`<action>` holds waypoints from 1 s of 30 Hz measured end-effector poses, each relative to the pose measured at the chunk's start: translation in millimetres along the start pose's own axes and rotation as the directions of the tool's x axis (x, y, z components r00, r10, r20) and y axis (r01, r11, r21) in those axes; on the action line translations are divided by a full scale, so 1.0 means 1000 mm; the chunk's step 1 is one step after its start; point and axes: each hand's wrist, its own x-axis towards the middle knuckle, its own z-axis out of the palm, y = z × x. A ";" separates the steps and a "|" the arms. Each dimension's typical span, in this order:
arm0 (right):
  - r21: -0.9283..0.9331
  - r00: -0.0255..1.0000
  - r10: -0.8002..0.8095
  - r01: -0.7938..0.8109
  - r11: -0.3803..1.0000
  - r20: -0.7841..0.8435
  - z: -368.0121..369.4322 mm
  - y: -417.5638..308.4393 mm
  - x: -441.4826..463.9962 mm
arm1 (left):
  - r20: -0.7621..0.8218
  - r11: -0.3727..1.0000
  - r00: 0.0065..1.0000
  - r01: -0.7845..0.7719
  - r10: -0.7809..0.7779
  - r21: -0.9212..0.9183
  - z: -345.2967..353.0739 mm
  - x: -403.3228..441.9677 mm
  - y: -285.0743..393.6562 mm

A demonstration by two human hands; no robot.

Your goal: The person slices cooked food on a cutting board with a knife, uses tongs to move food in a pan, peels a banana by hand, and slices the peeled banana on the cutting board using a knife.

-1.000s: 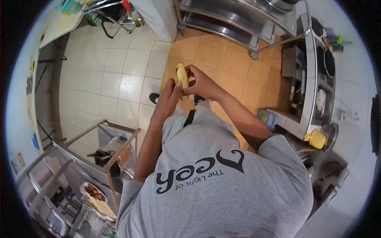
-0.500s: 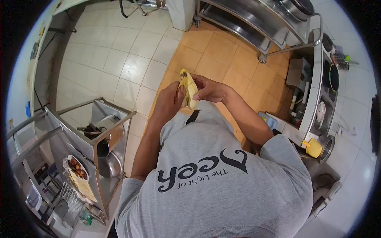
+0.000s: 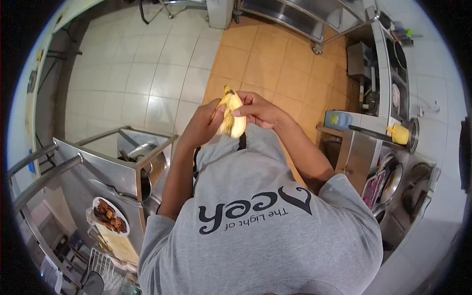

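Note:
A partly peeled banana (image 3: 238,123) is held between both hands in front of the grey shirt, its dark-tipped stem end pointing away from me. My left hand (image 3: 207,120) is closed on a loosened strip of yellow peel along the banana's left side. The fingers of my right hand (image 3: 259,111) wrap the banana from the right, with the thumb laid across its front. Pale flesh shows at the near end. Parts of the fingers behind the banana are hidden.
At left, a steel counter (image 3: 81,196) bears a plate of browned food (image 3: 110,216), a knife (image 3: 117,191) and a cutting board (image 3: 120,243). A steel trolley (image 3: 290,22) stands ahead. On the right are a blue jug (image 3: 338,119), a yellow dipper (image 3: 400,134) and a sink.
The view has turned and shifted toward the left counter, showing more of the plate and knife. The left hand has drawn the peel farther open, and more pale flesh shows.

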 end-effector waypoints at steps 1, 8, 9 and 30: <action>0.007 1.000 -0.015 0.015 1.000 0.008 0.007 0.003 -0.004 | -0.001 1.000 1.000 -0.031 0.031 -0.006 -0.002 -0.006 0.000; 0.061 0.999 -0.036 0.035 0.998 0.007 0.022 0.026 -0.033 | 0.052 0.987 0.998 0.051 -0.044 -0.153 0.002 -0.036 -0.006; -0.045 0.995 -0.074 0.071 0.996 -0.066 0.024 0.031 -0.040 | 0.020 0.982 0.999 0.048 -0.046 -0.184 0.009 -0.040 -0.003; 0.082 0.994 -0.101 0.097 0.992 0.048 0.032 0.183 -0.232 | -0.010 0.984 0.995 -0.097 0.100 0.152 0.194 -0.196 0.062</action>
